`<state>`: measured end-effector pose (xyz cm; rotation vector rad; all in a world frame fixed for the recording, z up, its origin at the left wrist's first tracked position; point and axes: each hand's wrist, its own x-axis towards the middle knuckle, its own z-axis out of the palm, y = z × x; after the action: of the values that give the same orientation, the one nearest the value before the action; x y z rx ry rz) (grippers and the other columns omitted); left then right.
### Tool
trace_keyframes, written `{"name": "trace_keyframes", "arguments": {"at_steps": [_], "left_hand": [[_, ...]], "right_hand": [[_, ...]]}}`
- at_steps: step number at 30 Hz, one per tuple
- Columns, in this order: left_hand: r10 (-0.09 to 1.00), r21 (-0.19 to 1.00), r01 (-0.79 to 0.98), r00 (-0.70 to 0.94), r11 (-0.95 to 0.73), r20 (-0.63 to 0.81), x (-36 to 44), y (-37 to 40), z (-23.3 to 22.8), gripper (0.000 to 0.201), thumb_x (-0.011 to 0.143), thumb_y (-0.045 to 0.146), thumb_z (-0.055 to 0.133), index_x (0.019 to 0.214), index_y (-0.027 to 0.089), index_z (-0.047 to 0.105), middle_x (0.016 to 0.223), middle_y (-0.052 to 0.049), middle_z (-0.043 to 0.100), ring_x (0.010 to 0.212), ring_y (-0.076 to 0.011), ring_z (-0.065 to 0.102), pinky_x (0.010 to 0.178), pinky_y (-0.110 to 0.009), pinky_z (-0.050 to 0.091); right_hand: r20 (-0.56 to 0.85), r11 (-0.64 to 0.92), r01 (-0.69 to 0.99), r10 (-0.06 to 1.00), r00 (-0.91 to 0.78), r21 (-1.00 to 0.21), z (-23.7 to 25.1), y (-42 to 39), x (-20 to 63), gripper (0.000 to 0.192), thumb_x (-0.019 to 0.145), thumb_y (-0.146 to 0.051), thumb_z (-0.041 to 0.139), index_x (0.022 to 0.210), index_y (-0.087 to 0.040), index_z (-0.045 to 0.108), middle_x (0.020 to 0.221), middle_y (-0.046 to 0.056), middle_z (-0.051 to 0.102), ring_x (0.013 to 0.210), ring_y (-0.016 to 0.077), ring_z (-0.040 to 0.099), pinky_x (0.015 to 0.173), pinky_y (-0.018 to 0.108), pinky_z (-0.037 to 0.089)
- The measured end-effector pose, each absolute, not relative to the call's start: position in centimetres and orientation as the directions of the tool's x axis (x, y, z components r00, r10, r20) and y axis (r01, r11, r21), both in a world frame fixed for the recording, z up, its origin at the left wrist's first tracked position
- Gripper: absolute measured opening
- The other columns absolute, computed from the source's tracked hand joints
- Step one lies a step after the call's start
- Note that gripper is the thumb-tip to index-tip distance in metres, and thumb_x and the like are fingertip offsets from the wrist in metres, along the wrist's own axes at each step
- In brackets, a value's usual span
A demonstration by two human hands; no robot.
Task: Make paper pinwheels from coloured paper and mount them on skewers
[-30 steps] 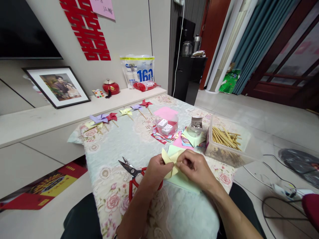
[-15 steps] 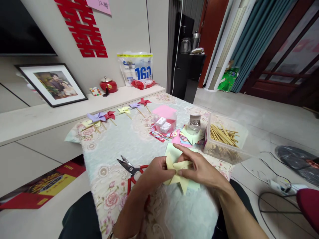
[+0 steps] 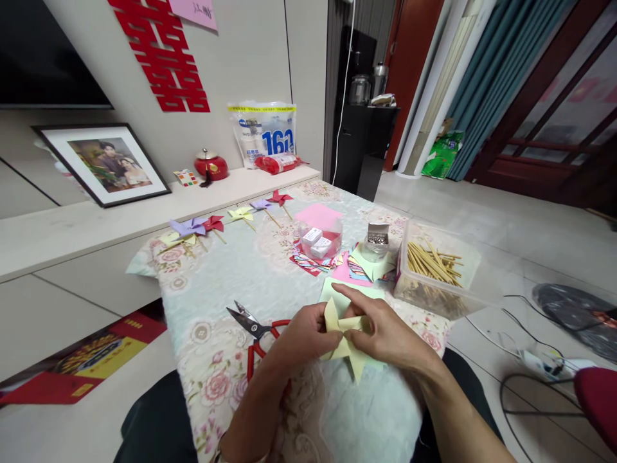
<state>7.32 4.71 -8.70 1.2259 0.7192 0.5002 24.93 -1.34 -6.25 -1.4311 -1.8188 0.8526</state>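
Observation:
A pale yellow paper pinwheel (image 3: 355, 360) is held between my two hands, its points folded toward the middle. My left hand (image 3: 308, 331) grips its left side, thumb pressed near the centre. From the right, my right hand (image 3: 378, 325) pinches it with the thumb at the centre and the index finger stretched out above. A pale green paper sheet (image 3: 337, 292) lies beneath on the table. Red-handled scissors (image 3: 260, 331) rest beside my left forearm, blades apart. Whether a pin sits at the pinwheel's centre is hidden by my thumbs.
Finished pinwheels on sticks (image 3: 241, 214) lie along the far left edge. A clear box of sticks (image 3: 431, 289) stands at the right. Near the middle are a tub with small white boxes (image 3: 321, 241), an opened box of pins (image 3: 377, 238) and coloured paper stacks (image 3: 354, 270).
Both hands stay at the same spot. The pinwheel has tilted slightly, and its upper and right points are curled further inward under my fingers.

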Motion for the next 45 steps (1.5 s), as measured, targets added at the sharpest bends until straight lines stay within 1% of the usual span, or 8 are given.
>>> {"name": "trace_keyframes", "arguments": {"at_steps": [5,9,12,16,21,31,39,45], "left_hand": [[0.706,0.922,-0.075,0.667,0.38,-0.236,7.0,4.9,-7.9,0.026,0.066,0.029,0.08,0.083,0.016,0.065,0.071,0.0,0.066,0.061,-0.0142,0.058,0.061,-0.025,0.043],[0.765,0.898,-0.215,0.619,0.384,-0.178,6.6,5.1,-7.5,0.035,0.075,0.047,0.075,0.085,0.015,0.067,0.071,-0.002,0.066,0.061,-0.0125,0.056,0.06,-0.023,0.043],[0.808,0.888,-0.261,0.561,0.378,-0.179,6.7,5.1,-7.4,0.042,0.068,0.049,0.079,0.089,0.015,0.067,0.074,-0.003,0.067,0.065,-0.0145,0.058,0.063,-0.025,0.046],[0.819,0.866,-0.307,0.546,0.394,-0.179,7.6,4.6,-7.6,0.038,0.063,0.034,0.083,0.089,0.016,0.063,0.076,-0.001,0.069,0.065,-0.0152,0.061,0.064,-0.026,0.048],[0.864,0.848,-0.348,0.453,0.399,-0.221,8.5,3.8,-7.5,0.036,0.06,0.028,0.084,0.085,0.016,0.062,0.071,0.0,0.07,0.061,-0.0157,0.062,0.062,-0.026,0.048],[0.883,0.866,-0.321,0.402,0.384,-0.242,8.3,4.2,-7.7,0.03,0.064,0.026,0.082,0.085,0.013,0.065,0.068,-0.001,0.072,0.06,-0.0162,0.064,0.06,-0.026,0.049],[0.888,0.864,-0.324,0.384,0.386,-0.253,8.4,4.2,-7.5,0.031,0.061,0.024,0.083,0.084,0.012,0.066,0.068,-0.002,0.074,0.058,-0.0157,0.064,0.059,-0.025,0.05],[0.878,0.871,-0.306,0.411,0.385,-0.244,8.2,4.2,-7.5,0.03,0.064,0.025,0.08,0.088,0.011,0.068,0.071,-0.004,0.075,0.062,-0.0173,0.066,0.061,-0.026,0.051]], "right_hand": [[0.068,0.094,0.366,0.994,-0.085,-0.926,-6.0,-1.2,24.8,0.081,0.075,-0.008,0.059,0.152,-0.025,0.041,0.084,-0.003,0.062,0.068,0.0133,0.056,0.059,0.023,0.042],[0.063,0.057,0.134,0.997,0.038,-0.989,-6.2,-0.7,24.4,0.08,0.077,-0.017,0.063,0.153,-0.022,0.037,0.079,-0.003,0.058,0.062,0.0131,0.054,0.054,0.024,0.042],[0.109,0.105,0.034,0.983,0.15,-0.994,-6.9,-0.3,23.8,0.081,0.077,-0.022,0.066,0.153,-0.021,0.036,0.079,-0.003,0.059,0.062,0.0142,0.056,0.055,0.026,0.044],[0.164,0.153,0.06,0.946,0.279,-0.986,-7.6,-0.1,22.7,0.077,0.078,-0.027,0.066,0.149,-0.02,0.039,0.083,0.0,0.06,0.069,0.0174,0.06,0.06,0.029,0.049],[0.204,0.183,0.092,0.917,0.342,-0.979,-7.9,0.0,21.7,0.072,0.079,-0.027,0.065,0.147,-0.017,0.042,0.088,0.002,0.064,0.079,0.0199,0.064,0.072,0.032,0.051],[0.156,0.162,0.011,0.935,0.319,-0.987,-8.5,-0.1,21.3,0.061,0.081,-0.03,0.068,0.138,-0.018,0.051,0.094,0.006,0.069,0.081,0.0213,0.067,0.071,0.032,0.055],[0.149,0.15,0.018,0.942,0.301,-0.988,-8.2,0.1,21.3,0.062,0.078,-0.028,0.07,0.137,-0.016,0.053,0.087,0.003,0.066,0.073,0.0183,0.063,0.063,0.028,0.05],[0.193,0.191,0.034,0.942,0.276,-0.981,-8.6,0.1,21.6,0.044,0.081,-0.025,0.069,0.124,-0.02,0.064,0.082,0.0,0.066,0.07,0.0156,0.06,0.06,0.025,0.047]]}}
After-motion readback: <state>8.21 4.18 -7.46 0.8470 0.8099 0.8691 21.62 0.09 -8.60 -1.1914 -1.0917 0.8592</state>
